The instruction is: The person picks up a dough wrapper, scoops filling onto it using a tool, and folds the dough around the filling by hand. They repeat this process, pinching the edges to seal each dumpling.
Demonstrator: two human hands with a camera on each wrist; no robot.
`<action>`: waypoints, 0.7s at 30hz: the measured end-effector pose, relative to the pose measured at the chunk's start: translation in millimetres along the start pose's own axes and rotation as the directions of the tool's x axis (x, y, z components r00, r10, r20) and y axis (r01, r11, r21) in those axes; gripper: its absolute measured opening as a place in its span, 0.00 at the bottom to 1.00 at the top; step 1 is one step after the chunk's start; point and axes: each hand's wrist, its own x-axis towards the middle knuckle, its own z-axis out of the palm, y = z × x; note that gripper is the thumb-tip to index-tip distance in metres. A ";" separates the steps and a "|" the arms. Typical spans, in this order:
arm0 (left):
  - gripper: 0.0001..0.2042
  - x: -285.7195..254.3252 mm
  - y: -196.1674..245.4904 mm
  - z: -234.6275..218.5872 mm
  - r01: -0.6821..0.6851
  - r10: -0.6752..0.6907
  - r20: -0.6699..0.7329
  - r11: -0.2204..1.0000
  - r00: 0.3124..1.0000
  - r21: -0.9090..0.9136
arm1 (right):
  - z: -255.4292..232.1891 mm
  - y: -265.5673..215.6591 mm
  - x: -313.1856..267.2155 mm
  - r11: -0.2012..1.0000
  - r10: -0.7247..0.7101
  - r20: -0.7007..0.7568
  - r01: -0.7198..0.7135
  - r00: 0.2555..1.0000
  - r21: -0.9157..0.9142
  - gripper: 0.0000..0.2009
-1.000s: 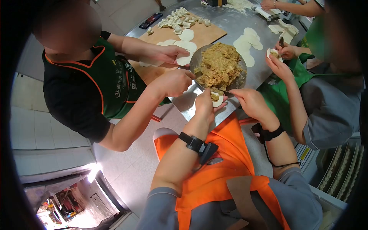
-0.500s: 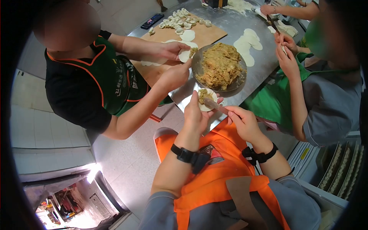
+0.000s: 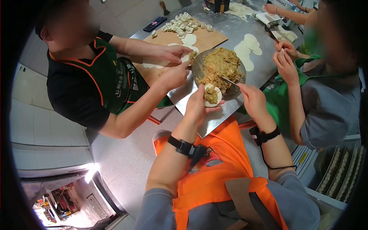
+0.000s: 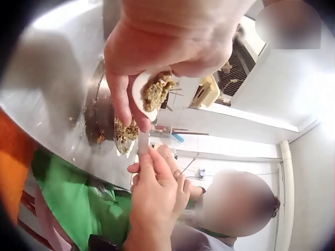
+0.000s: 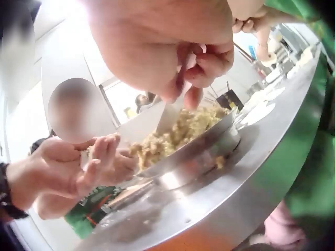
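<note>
My left hand (image 3: 196, 106) holds a round dumpling wrapper (image 3: 212, 102) in its cupped fingers, thumb at the edge. A mound of meat filling (image 4: 157, 93) sits on the wrapper. My right hand (image 3: 254, 103) grips a flat filling spatula (image 3: 229, 81) by its handle. In the right wrist view the spatula's pale blade reaches into the filling in the metal bowl (image 5: 172, 179). This bowl stands at the table corner, just beyond the left hand, heaped with chopped filling (image 3: 222, 63).
At left a person in a dark apron (image 3: 111, 74) fills a wrapper close to the bowl. Another person in green (image 3: 274, 97) folds one at right. Dumplings (image 3: 182, 25) lie on a wooden board (image 3: 214, 37); loose wrappers (image 3: 247, 50) lie on the metal table (image 3: 207, 126).
The right hand first had the spatula at the bowl's edge, brought it to the wrapper, then moved back to the bowl. The left hand stays near the bowl with the wrapper, now carrying a fuller mound.
</note>
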 end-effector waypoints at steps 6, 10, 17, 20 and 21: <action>0.27 0.8 5.0 3.1 0.051 -0.056 -0.051 0.994 0.997 -0.098 | -9.2 -27.8 -12.4 0.994 -0.054 0.017 0.052 0.998 0.091 0.12; 0.26 -1.0 1.6 10.5 -0.010 -0.011 -0.116 0.984 0.993 -0.178 | -5.1 -38.8 -27.8 0.990 -0.097 0.054 0.090 0.994 0.110 0.11; 0.25 -5.6 -4.1 7.2 -0.026 0.015 -0.045 0.964 0.999 -0.266 | -1.2 -45.2 -34.8 0.993 -0.072 -0.038 0.075 0.997 0.095 0.12; 0.24 -3.6 -13.5 -1.8 -0.026 0.028 0.002 0.951 1.000 -0.308 | -3.3 -54.5 -38.8 0.990 -0.100 0.028 0.096 0.995 0.106 0.10; 0.24 -6.8 -12.7 -0.2 -0.032 0.030 -0.011 0.946 0.999 -0.324 | -4.5 -56.9 -40.0 0.989 -0.102 0.050 0.096 0.994 0.109 0.10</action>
